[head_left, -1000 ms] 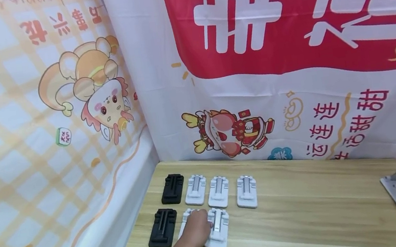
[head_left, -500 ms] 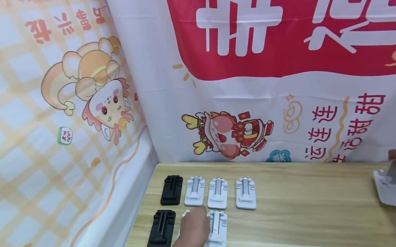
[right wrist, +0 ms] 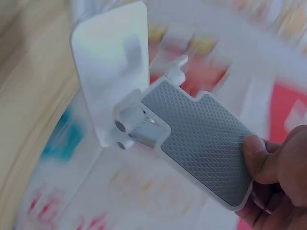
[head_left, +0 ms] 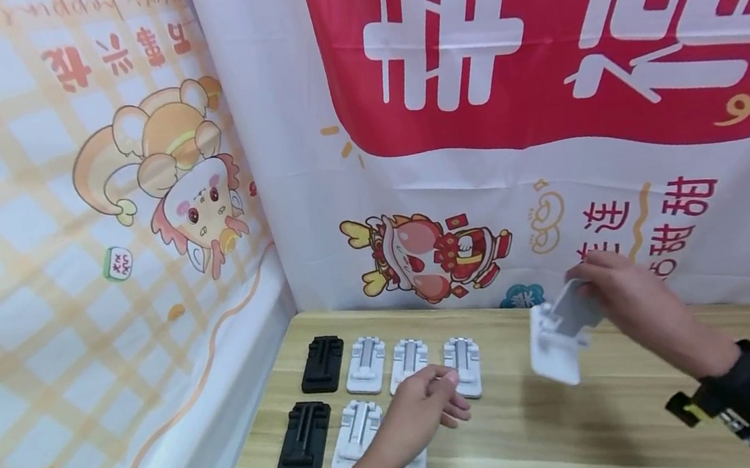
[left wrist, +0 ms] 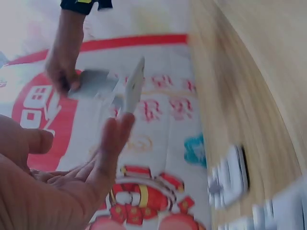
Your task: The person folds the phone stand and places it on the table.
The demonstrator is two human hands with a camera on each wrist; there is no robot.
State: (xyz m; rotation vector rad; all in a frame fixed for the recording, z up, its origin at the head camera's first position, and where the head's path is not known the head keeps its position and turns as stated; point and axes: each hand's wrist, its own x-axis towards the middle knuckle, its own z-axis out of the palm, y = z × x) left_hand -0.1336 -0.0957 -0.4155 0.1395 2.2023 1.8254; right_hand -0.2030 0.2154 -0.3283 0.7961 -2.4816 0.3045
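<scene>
My right hand [head_left: 628,291] pinches an unfolded white phone stand [right wrist: 110,62] by the end of its grey-padded plate [right wrist: 201,139], and the stand is lifted above the table. The base hangs tilted at the hinge, away from the fingers. My left hand [head_left: 423,409] hovers over the folded phone stands with its fingers loosely bent, holding nothing. In the left wrist view this hand [left wrist: 62,191] is turned with its fingers toward the raised stand. Beneath its forearm a white folded stand [head_left: 416,467] is mostly hidden.
On the left of the wooden table [head_left: 503,446] folded phone stands lie in two rows. Black ones [head_left: 322,363] are at the left end, white ones [head_left: 366,365] beside them. A printed cloth [head_left: 294,158] hangs behind, another [head_left: 36,310] at the left.
My right hand has brought the unfolded phone stand leftward from the table's far right, raised. My left hand has come off the front-row white stands and moved right, its fingers loosened.
</scene>
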